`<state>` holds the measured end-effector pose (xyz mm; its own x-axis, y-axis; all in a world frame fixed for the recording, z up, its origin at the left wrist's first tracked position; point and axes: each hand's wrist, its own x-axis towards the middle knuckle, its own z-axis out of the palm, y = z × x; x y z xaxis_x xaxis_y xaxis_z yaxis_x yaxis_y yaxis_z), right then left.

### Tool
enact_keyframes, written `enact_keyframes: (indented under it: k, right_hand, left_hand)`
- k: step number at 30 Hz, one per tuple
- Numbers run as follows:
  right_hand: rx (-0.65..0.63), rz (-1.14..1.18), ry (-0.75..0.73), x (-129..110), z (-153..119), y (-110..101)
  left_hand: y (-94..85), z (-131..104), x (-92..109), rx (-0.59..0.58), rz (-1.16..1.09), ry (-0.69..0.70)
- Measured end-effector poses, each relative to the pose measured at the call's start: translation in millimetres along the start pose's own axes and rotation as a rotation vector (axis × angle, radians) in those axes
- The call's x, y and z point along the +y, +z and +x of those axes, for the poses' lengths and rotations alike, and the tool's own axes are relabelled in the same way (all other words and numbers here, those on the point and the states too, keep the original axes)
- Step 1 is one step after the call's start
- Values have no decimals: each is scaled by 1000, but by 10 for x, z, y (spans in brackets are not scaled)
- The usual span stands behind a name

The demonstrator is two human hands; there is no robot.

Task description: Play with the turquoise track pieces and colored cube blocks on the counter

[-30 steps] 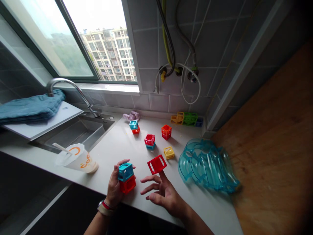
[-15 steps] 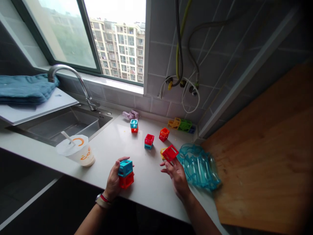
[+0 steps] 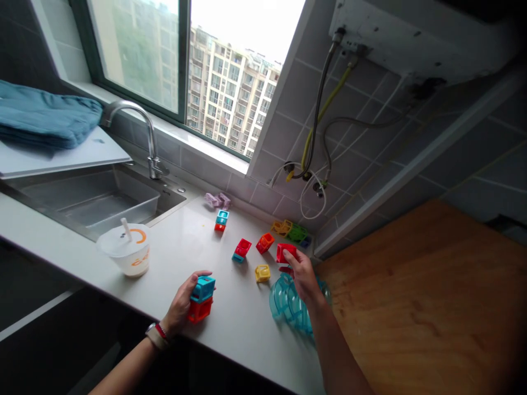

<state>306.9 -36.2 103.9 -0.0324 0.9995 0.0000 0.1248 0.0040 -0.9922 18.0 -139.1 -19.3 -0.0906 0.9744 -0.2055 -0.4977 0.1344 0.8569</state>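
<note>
A kitchen, shown by a steel sink [image 3: 172,196] and curved tap [image 3: 152,140] set in a white countertop [image 3: 173,241] under a window [image 3: 140,60] facing an apartment block [image 3: 230,93]. Hoses [image 3: 318,107] climb the grey tiled wall [image 3: 284,131] to a white unit [image 3: 395,38], perhaps a water heater, partly cut off.

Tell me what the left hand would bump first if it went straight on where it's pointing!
Probably the small stack of red-over-blue openwork plastic cubes, ahead of the left hand, though depth is hard to judge.

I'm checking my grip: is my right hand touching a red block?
Touching: the head view shows the right hand holding the red block, fingers against it.
</note>
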Motion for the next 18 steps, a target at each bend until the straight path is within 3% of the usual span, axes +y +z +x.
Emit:
enact_keyframes:
  k: [10,18]
  right_hand:
    - [50,-784,-158,4,1187,200]
    - [27,-1097,-164,176,1321,280]
  left_hand:
    - [-70,35,-91,-36,-54,15]
    - [-123,55,-139,-63,-38,-15]
